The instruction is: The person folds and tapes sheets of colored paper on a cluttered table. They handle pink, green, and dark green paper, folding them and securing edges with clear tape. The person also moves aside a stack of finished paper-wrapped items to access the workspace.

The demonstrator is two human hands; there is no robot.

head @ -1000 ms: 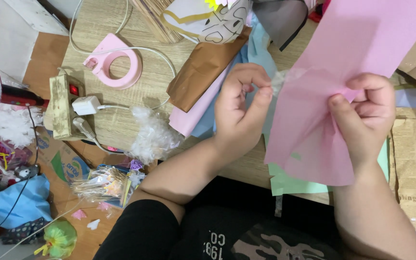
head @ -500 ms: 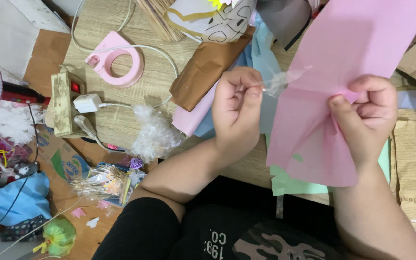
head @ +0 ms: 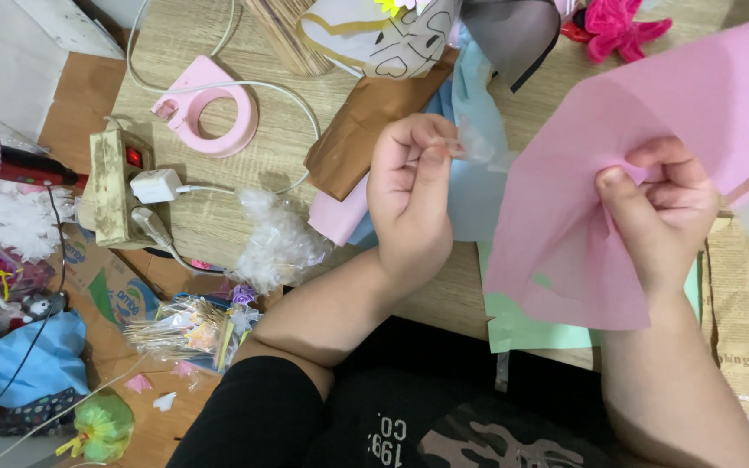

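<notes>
Above the table's near edge, the right hand (head: 665, 208) pinches the pink paper sheet (head: 617, 173) while the left hand (head: 409, 195) closes on a clear tape strip (head: 478, 147), best pulled taut and laid flat without creasing.

From my feed the light is bright, soft and even, seemingly from overhead. Shadows are faint; only a soft one sits under the pink paper sheet (head: 652, 165) on the table (head: 218, 208). There is no harsh glare. Focus holds well across the table, with slight softness and wide-angle stretching toward the frame's corners.
</notes>
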